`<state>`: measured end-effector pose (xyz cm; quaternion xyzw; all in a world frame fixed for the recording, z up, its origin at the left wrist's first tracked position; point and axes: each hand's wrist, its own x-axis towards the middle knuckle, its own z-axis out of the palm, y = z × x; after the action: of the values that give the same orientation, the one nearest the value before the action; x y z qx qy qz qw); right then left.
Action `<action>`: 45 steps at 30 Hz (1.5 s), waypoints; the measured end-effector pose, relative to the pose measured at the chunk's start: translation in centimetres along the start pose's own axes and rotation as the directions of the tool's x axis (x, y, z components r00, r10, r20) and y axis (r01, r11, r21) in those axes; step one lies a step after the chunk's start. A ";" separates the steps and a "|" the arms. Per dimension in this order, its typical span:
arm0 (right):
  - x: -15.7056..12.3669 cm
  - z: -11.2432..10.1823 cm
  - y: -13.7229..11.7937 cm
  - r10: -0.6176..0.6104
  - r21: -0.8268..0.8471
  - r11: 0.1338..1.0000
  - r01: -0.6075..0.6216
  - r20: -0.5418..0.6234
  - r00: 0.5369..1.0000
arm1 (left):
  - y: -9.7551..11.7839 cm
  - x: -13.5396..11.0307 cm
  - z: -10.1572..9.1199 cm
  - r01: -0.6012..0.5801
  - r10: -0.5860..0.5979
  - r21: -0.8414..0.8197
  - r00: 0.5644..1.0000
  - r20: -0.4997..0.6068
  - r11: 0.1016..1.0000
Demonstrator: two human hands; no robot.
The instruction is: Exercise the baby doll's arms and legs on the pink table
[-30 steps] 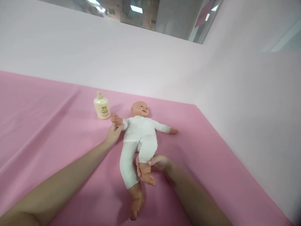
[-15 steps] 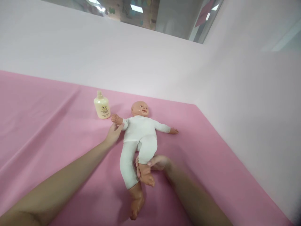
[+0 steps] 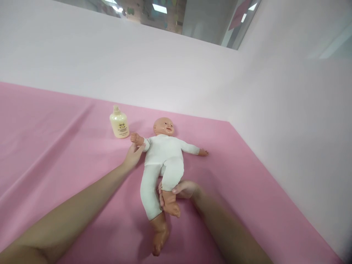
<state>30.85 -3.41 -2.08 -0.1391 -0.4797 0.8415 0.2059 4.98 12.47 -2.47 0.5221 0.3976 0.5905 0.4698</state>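
A baby doll [image 3: 166, 152] in a white cloth body lies on its back on the pink sheet [image 3: 68, 128], its head toward the wall. My left hand [image 3: 134, 156] is closed around the doll's forearm at the left of the picture, just below its bare hand. Around the lower part of the doll's bent leg, my right hand [image 3: 184, 189] is closed, with the thumb on top and fingers partly hidden behind the leg. The doll's other leg stretches toward me, and its other arm lies out to the right.
A cream pump bottle [image 3: 119, 124] with dark print stands upright to the left of the doll's head. White walls [image 3: 154, 73] rise behind and to the right of the sheet. A window [image 3: 165, 18] is set in the back wall. Folds run across the sheet at left.
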 end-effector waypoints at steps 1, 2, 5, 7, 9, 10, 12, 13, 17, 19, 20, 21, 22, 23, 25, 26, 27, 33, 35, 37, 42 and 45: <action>0.0 0.0 0.0 -0.002 -0.007 1.000 0.002 0.001 1.000 | 0.0 0.0 0.0 -0.001 0.001 -0.002 1.000 0.000 1.000; 0.0 0.0 0.0 -0.005 -0.012 1.000 0.005 0.003 1.000 | 0.0 0.0 0.0 -0.003 0.003 -0.002 1.000 0.001 1.000; 0.1 -0.1 0.1 -0.010 -0.015 1.000 0.010 0.008 1.000 | 0.1 0.0 0.1 -0.006 0.006 0.004 1.000 -0.002 1.000; 0.1 -0.1 0.1 -0.001 -0.009 1.000 0.001 0.003 1.000 | 0.1 0.0 0.1 -0.005 0.005 0.010 1.000 -0.012 1.000; 0.2 -0.1 0.1 0.005 -0.002 1.000 -0.005 -0.011 1.000 | 0.2 0.0 0.1 -0.005 0.005 0.005 1.000 -0.016 1.000; 0.2 -0.1 0.0 0.005 0.001 1.000 -0.005 -0.014 1.000 | 0.2 0.0 0.1 -0.005 0.005 0.001 1.000 -0.012 1.000; 0.2 0.0 -0.1 0.004 0.001 1.000 -0.004 -0.009 1.000 | 0.3 0.0 0.2 -0.004 0.004 -0.007 1.000 -0.005 1.000; 0.2 0.1 -0.1 0.000 0.001 1.000 0.000 -0.004 1.000 | 0.3 0.0 0.2 -0.003 0.003 -0.010 1.000 -0.006 1.000; 0.1 0.2 -0.1 -0.013 0.017 1.000 0.012 0.007 1.000 | 0.4 -0.1 0.3 0.008 -0.008 -0.014 1.000 -0.020 1.000; 0.0 0.2 0.0 -0.010 0.024 1.000 0.010 -0.001 1.000 | 0.4 -0.1 0.2 0.009 -0.010 -0.008 1.000 -0.014 1.000; 0.0 0.1 0.0 -0.008 0.025 1.000 0.008 -0.008 1.000 | 0.4 -0.1 0.2 0.008 -0.008 -0.005 1.000 -0.010 1.000; 0.0 0.1 0.1 -0.001 0.024 1.000 0.001 -0.015 1.000 | 0.5 -0.1 0.2 0.007 -0.007 -0.002 1.000 -0.005 1.000; 0.0 0.1 0.1 0.007 0.021 1.000 -0.006 -0.021 1.000 | 0.5 0.0 0.2 0.006 -0.006 0.002 1.000 -0.002 1.000; 0.0 0.0 0.1 0.016 0.018 1.000 -0.016 -0.025 1.000 | 0.5 0.0 0.2 0.004 -0.004 0.005 1.000 -0.002 1.000; 0.0 0.0 0.1 0.029 0.014 1.000 -0.028 -0.030 0.999 | 0.6 0.0 0.3 0.004 -0.004 0.012 1.000 -0.005 1.000; 0.0 0.0 0.0 0.029 0.014 1.000 -0.028 -0.028 0.999 | 0.7 0.0 0.3 0.006 -0.006 0.016 1.000 -0.007 1.000; 0.0 0.1 -0.1 0.026 0.015 1.000 -0.026 -0.024 0.999 | 0.8 0.0 0.3 0.008 -0.008 0.019 1.000 -0.008 1.000; 0.1 0.3 -0.5 0.020 0.007 1.000 -0.020 0.019 1.000 | 1.1 -0.1 0.5 0.005 -0.004 0.048 1.000 -0.014 0.999; 0.1 0.3 -0.5 0.014 0.012 1.000 -0.014 0.017 1.000 | 1.2 -0.1 0.5 0.001 -0.001 0.051 1.000 -0.014 0.999; 0.1 0.3 -0.3 0.009 0.011 1.000 -0.009 0.010 1.000 | 1.3 -0.2 0.5 -0.002 0.002 0.049 1.000 -0.008 0.999; 0.1 0.1 -0.2 -0.003 0.017 1.000 0.003 0.002 1.000 | 1.7 -0.7 0.5 -0.015 0.012 0.107 1.000 0.022 0.994; 0.1 0.3 -0.1 -0.059 0.037 0.997 0.060 -0.031 0.998 | 2.2 -0.9 0.5 -0.091 0.083 0.181 0.995 0.049 0.979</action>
<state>30.68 -3.51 -1.84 -0.1332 -0.4645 0.8418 0.2406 5.20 11.08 -0.47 0.5921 0.4172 0.5604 0.4017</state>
